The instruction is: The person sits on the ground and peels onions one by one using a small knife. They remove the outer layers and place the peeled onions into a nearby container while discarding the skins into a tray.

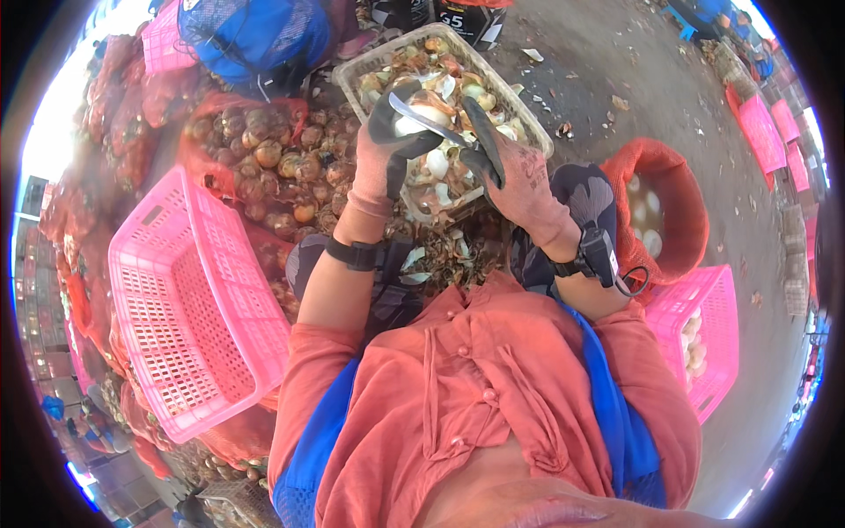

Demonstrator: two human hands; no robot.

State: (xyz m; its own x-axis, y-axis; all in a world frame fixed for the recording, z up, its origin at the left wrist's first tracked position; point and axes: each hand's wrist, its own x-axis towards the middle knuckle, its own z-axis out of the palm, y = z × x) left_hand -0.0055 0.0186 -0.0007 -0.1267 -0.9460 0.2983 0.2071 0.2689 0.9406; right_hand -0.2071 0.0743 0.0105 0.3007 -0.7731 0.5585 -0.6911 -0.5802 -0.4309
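Observation:
My left hand (389, 142), in a pink glove with a dark coated palm, grips a partly peeled white onion (422, 121). A short curved knife (426, 120) lies across that onion, its handle end in my right hand (511, 168), which wears a matching glove. Both hands are above a pale plastic crate (525, 125) that holds onion skins and pieces. One small white peeled onion (437, 163) shows just below the blade. My fingers hide most of the knife's handle.
Unpeeled onions (267, 152) spill from red mesh sacks at left. Beside my left arm a pink plastic basket (198, 303) lies tilted. At right stand a red mesh sack (686, 211) with peeled onions inside and another pink basket (719, 343). Loose skins litter the ground (581, 86).

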